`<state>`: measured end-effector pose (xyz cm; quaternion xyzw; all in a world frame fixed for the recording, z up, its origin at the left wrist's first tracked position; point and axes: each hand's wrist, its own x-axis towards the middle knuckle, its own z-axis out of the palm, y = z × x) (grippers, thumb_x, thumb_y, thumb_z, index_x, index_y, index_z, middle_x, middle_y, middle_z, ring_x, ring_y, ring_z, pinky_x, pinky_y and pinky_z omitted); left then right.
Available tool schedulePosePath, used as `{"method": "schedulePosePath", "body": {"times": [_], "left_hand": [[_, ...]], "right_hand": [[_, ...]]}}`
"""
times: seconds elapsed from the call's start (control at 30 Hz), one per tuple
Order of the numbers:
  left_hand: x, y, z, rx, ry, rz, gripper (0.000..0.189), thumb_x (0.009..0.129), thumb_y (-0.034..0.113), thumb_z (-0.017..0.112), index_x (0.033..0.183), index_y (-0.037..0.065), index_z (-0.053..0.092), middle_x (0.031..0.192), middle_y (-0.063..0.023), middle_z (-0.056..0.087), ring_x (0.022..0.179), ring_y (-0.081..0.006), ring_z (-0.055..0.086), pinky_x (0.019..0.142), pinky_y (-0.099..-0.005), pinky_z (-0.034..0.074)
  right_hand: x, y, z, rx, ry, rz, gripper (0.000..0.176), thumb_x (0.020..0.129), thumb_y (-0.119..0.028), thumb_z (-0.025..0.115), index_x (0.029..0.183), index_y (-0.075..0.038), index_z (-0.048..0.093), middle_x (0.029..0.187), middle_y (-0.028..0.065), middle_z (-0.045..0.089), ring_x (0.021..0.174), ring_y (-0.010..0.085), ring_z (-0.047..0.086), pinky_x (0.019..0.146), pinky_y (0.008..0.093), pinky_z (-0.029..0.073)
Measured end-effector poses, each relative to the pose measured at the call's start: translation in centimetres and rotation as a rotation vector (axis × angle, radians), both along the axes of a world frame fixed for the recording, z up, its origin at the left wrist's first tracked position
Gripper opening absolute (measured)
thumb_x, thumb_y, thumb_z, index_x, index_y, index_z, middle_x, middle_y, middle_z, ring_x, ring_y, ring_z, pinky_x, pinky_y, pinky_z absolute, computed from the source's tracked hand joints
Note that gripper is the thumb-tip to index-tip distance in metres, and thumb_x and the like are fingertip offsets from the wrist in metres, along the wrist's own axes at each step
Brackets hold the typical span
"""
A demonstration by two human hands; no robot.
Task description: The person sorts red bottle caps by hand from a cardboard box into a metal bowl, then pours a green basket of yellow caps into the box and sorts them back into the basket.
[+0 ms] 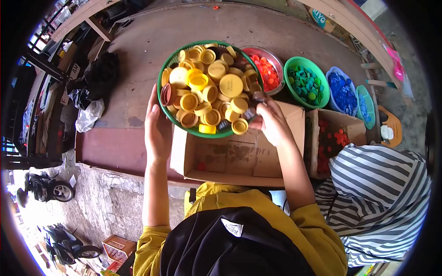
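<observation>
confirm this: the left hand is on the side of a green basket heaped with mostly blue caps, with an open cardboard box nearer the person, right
The color is wrong: the head view shows the caps are mostly yellow. The rest holds: the left hand is on the side of the green basket, with the open cardboard box nearer the person.

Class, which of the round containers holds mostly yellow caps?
The dark-green round plastic basket held by the left hand; the other round containers hold red caps, green caps or blue caps.
</observation>
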<state>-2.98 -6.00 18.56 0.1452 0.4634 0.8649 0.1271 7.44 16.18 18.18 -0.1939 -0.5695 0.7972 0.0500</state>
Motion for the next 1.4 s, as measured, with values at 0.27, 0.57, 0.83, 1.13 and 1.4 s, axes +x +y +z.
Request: {"method": "schedulePosePath", "body": {"times": [0.27, 0.57, 0.83, 1.13, 1.4], "left_hand": [[-10.1, 2.0, -2.5, -0.031, 0.048, -0.031, 0.054, 0.092, 0.035, 0.035, 0.134, 0.002, 0.027, 0.131, -0.0089, 0.039, 0.122, -0.0187, 0.035, 0.102, -0.0347, 0.024], [-15.4, 2.9, -9.7, -0.012, -0.105, -0.042, 0.049, 0.092, 0.033, 0.033, 0.129, 0.001, 0.033, 0.128, -0.0090, 0.043, 0.119, -0.0188, 0.038, 0.102, -0.0336, 0.026], [-15.6, 1.5, -13.2, -0.049, -0.179, -0.046, 0.047, 0.093, 0.034, 0.032, 0.129, 0.002, 0.035, 0.127, -0.0080, 0.043, 0.118, -0.0183, 0.039, 0.101, -0.0342, 0.026], [-14.2, 0.6, -14.6, -0.234, -0.298, 0.143, 0.056, 0.092, 0.037, 0.037, 0.135, 0.004, 0.024, 0.137, -0.0117, 0.032, 0.125, -0.0228, 0.032, 0.103, -0.0385, 0.024], [0.7, -4.7, -13.2, -0.625, -0.032, 0.106, 0.063, 0.082, 0.017, 0.060, 0.133, 0.008, 0.026, 0.131, -0.0183, 0.034, 0.118, -0.0274, 0.036, 0.098, -0.0391, 0.031]], "right_hand": [[-11.6, 3.5, 0.4, 0.077, 0.005, 0.132, 0.037, 0.086, -0.015, 0.044, 0.122, -0.005, 0.038, 0.107, 0.0071, 0.049, 0.093, 0.0169, 0.055, 0.071, 0.0343, 0.055], [-17.8, 4.3, -9.9, -0.056, -0.088, 0.138, 0.038, 0.083, -0.012, 0.047, 0.119, -0.007, 0.040, 0.110, 0.0073, 0.049, 0.097, 0.0187, 0.054, 0.070, 0.0368, 0.055], [-18.9, 3.7, -12.4, -0.081, -0.215, 0.189, 0.039, 0.083, -0.013, 0.042, 0.121, -0.007, 0.037, 0.109, 0.0098, 0.050, 0.095, 0.0219, 0.056, 0.074, 0.0371, 0.054], [-17.5, 4.5, -11.5, 0.074, -0.247, 0.248, 0.031, 0.087, -0.015, 0.048, 0.114, -0.001, 0.044, 0.111, 0.0138, 0.052, 0.089, 0.0267, 0.060, 0.077, 0.0329, 0.052], [-2.8, -6.6, -8.0, 1.116, 0.573, 0.441, 0.006, 0.075, -0.003, 0.055, 0.072, -0.007, 0.059, 0.079, 0.0088, 0.057, 0.067, 0.0222, 0.059, 0.056, 0.0329, 0.050]]}}
